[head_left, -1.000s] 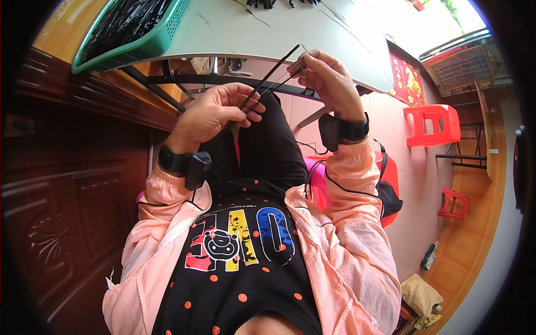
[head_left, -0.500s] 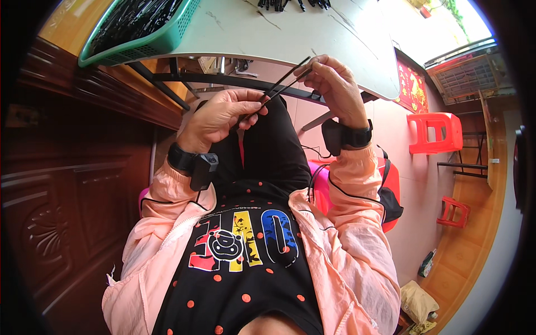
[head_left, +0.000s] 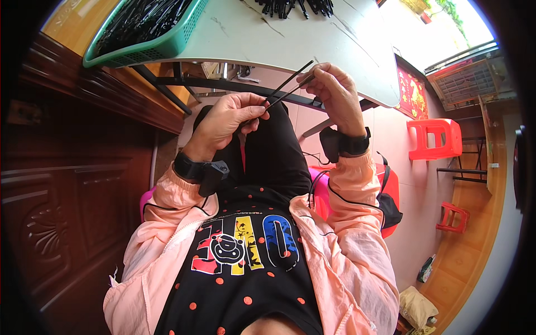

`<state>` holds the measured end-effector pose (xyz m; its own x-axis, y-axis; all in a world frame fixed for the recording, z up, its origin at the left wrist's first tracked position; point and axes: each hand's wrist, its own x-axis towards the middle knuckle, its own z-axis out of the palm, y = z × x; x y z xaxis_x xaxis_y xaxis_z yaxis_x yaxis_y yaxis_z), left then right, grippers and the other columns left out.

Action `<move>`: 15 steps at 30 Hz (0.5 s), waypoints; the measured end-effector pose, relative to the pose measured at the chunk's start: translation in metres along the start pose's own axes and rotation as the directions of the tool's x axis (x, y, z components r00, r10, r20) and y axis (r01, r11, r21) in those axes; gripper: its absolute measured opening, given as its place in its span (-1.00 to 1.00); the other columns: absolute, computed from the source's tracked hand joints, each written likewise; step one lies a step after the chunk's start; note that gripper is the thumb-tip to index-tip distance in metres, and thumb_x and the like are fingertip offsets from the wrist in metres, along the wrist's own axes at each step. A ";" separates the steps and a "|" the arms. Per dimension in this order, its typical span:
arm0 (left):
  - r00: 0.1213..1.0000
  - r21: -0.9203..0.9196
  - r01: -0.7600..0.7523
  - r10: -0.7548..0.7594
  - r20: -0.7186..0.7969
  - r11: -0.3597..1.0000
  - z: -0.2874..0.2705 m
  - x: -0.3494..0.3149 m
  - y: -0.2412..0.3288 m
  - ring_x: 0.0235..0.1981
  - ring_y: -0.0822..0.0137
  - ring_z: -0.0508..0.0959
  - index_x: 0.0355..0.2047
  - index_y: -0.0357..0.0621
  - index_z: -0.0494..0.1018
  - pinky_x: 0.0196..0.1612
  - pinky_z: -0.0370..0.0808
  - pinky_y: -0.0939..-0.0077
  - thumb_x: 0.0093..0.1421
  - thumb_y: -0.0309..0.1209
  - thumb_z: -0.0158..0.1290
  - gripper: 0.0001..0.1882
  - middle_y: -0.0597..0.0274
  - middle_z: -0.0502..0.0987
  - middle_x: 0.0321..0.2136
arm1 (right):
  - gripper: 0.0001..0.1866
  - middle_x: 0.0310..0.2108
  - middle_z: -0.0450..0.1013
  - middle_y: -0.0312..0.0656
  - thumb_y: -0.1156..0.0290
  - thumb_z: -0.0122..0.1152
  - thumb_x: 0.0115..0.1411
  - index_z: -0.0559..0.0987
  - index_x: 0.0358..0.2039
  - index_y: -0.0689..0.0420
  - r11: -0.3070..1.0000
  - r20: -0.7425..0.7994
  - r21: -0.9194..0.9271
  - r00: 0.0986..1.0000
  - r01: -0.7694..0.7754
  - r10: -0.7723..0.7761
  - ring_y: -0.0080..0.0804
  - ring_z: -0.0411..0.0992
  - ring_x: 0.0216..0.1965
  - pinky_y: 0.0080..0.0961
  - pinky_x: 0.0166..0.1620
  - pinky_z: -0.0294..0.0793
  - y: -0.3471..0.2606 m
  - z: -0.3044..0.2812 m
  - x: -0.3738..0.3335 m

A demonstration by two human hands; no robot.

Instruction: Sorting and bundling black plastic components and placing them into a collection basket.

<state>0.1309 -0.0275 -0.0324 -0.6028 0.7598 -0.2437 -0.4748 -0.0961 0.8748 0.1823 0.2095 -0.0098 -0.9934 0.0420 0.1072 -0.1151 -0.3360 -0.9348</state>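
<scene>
My left hand [head_left: 230, 118] is closed in a pinch on thin black rods in front of my knees. Out of its fingertips one black rod [head_left: 293, 78] slants up to the right, its far end free. A second dark rod [head_left: 286, 95] runs lower, toward my right hand [head_left: 336, 92]. The thumb and fingertips of that hand are pinched on its far end. Both rods seem to meet at my left fingertips; how they join there is hidden. Black straps with small boxes sit on both wrists.
Ahead stands a white marble-patterned table [head_left: 240, 42] with dark metal legs. On it are a green basket [head_left: 162, 51] full of black strips and a pile of black pieces [head_left: 296, 6]. Red stools [head_left: 435, 139] stand at the right, and a dark carved wooden panel [head_left: 72, 212] at the left.
My left wrist has turned slightly, and the rods have shifted a little. Both hands keep their pinches. The whole view has moved slightly, showing more of the pile on the table.
</scene>
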 end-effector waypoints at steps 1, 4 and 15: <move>1.000 0.006 -0.008 0.008 -0.009 1.000 0.001 0.000 0.001 -0.63 0.62 0.39 -0.27 -0.23 0.45 -0.62 0.26 0.83 0.15 -0.44 0.06 -0.84 0.26 0.51 -0.48 | -0.85 -0.33 0.50 -0.03 0.44 -0.08 0.26 0.45 -0.32 0.22 1.000 0.001 0.000 1.000 0.003 -0.003 -0.43 0.49 -0.34 -0.65 -0.26 0.45 0.000 0.000 0.000; 1.000 0.014 -0.017 0.018 -0.014 1.000 0.000 0.001 0.002 -0.63 0.62 0.39 -0.27 -0.23 0.45 -0.62 0.26 0.83 0.15 -0.43 0.05 -0.84 0.27 0.51 -0.49 | -0.85 -0.34 0.50 -0.03 0.44 -0.08 0.26 0.45 -0.33 0.22 1.000 -0.004 -0.017 1.000 0.017 -0.017 -0.44 0.49 -0.35 -0.66 -0.27 0.45 -0.002 0.002 0.000; 0.999 0.039 -0.038 0.037 0.039 0.999 -0.001 0.002 -0.005 -0.56 0.55 0.45 -0.26 -0.26 0.43 -0.52 0.37 0.78 0.17 -0.45 0.03 -0.84 0.25 0.50 -0.43 | -0.85 -0.36 0.50 -0.05 0.45 -0.08 0.25 0.45 -0.33 0.22 0.997 -0.039 -0.073 0.999 0.020 -0.023 -0.46 0.48 -0.36 -0.67 -0.28 0.44 0.001 0.005 -0.001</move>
<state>0.1314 -0.0257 -0.0376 -0.5946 0.7800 -0.1951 -0.4264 -0.1002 0.8989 0.1836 0.2041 -0.0093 -0.9896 0.0866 0.1153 -0.1345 -0.2655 -0.9547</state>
